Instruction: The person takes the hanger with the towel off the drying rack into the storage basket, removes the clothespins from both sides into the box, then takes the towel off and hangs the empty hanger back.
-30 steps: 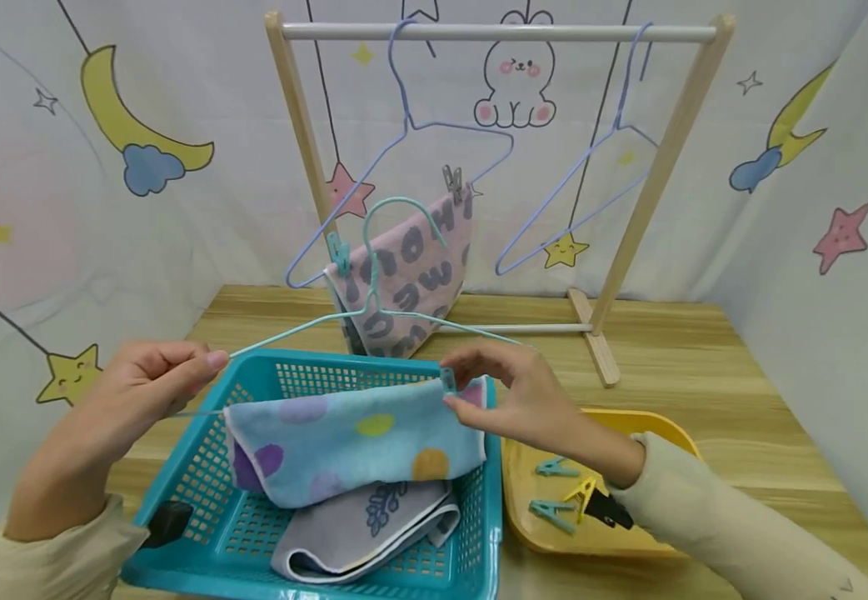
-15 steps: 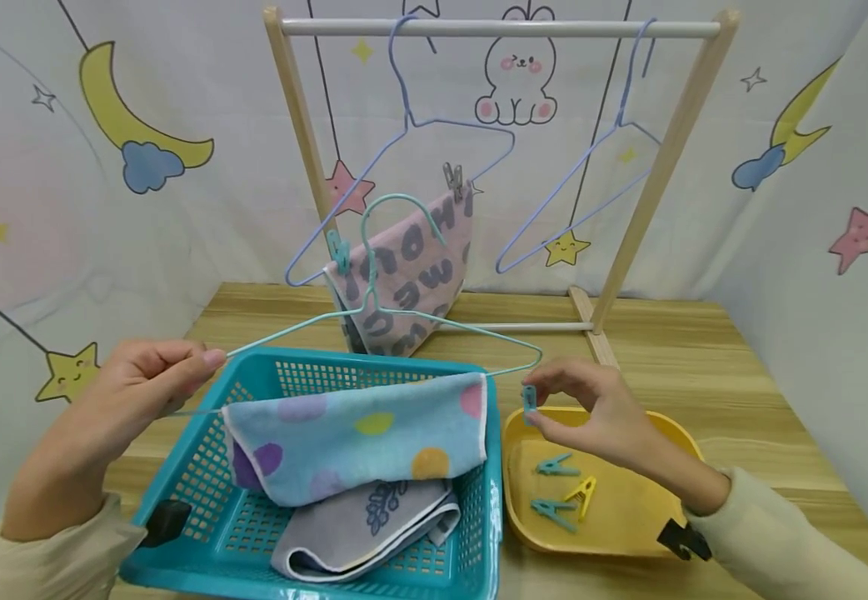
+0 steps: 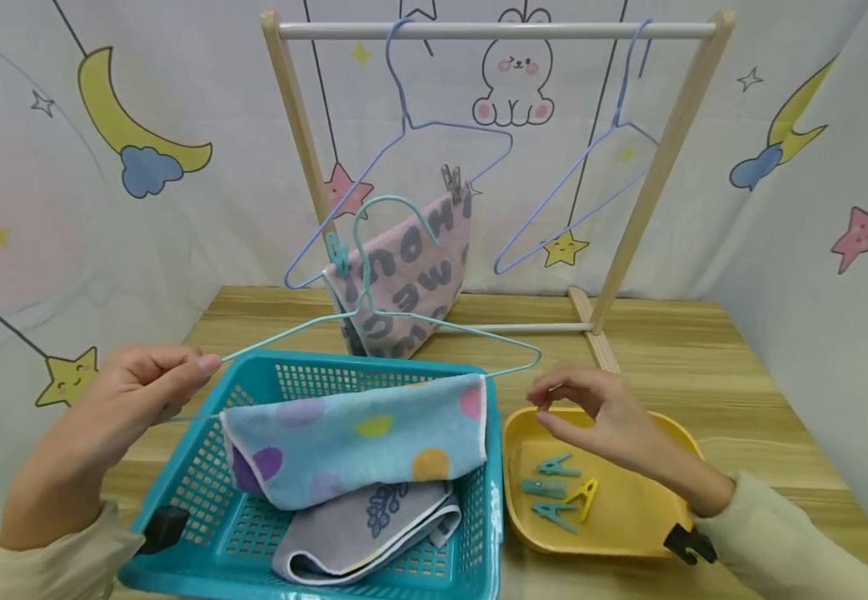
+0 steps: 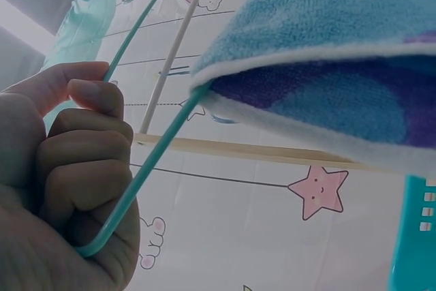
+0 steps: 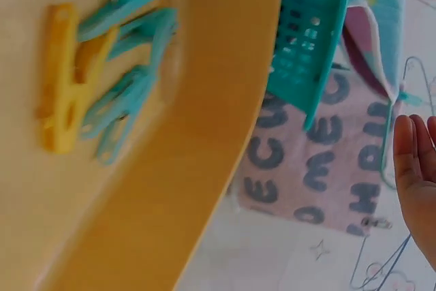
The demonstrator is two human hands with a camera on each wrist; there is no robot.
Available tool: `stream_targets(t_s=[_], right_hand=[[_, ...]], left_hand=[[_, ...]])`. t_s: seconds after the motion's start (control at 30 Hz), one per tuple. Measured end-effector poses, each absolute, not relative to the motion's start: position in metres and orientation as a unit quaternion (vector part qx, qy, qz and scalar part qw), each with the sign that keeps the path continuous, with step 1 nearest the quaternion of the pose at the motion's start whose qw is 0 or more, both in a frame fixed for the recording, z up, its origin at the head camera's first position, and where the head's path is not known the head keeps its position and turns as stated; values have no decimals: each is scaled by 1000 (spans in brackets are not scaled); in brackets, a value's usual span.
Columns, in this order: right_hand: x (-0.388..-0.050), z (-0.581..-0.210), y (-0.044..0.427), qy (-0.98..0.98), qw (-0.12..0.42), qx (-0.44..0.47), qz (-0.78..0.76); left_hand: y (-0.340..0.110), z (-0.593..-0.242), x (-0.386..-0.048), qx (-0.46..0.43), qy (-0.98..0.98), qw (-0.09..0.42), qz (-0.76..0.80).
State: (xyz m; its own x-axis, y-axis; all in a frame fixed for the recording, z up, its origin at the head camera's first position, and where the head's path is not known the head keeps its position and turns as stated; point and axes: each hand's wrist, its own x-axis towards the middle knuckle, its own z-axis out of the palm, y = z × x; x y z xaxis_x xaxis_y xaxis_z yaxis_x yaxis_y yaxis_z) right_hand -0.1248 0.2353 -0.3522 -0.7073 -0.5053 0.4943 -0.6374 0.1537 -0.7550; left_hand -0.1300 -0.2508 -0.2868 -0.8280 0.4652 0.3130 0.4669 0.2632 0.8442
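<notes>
The spotted towel (image 3: 359,437) hangs on the hanger (image 3: 364,310) over the blue basket (image 3: 496,500); the left hand (image 3: 134,383) is clamped round the hanger's nine-o'clock end. The peg (image 3: 542,488), pinched in the right hand (image 3: 602,412) half a second ago, now lies in the yellow tray (image 3: 636,500) at the basket's three o'clock (beside two green pegs (image 3: 554,515) and a yellow peg (image 3: 586,500)). The right hand's thumb and fingers are apart, near the tray's twelve-o'clock rim.

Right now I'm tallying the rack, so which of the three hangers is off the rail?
The mint-green hanger, gripped by the left hand, with the dotted towel over it; both blue hangers hook onto the rail.
</notes>
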Motion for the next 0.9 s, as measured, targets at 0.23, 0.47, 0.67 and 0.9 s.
stream_targets(t_s=[0.23, 0.47, 0.67, 0.9], right_hand=[[-136, -334, 188, -735, 83, 465, 486], [-147, -323, 148, -770, 179, 508, 342], [-155, -321, 134, -802, 198, 505, 251], [-160, -322, 129, -818, 143, 494, 258]], left_hand=[[-252, -287, -129, -291, -794, -4, -534], [-252, -287, -129, -297, -787, -11, -540], [-252, -287, -128, -300, -793, -4, -531], [-253, -288, -128, -298, -787, -2, -541]])
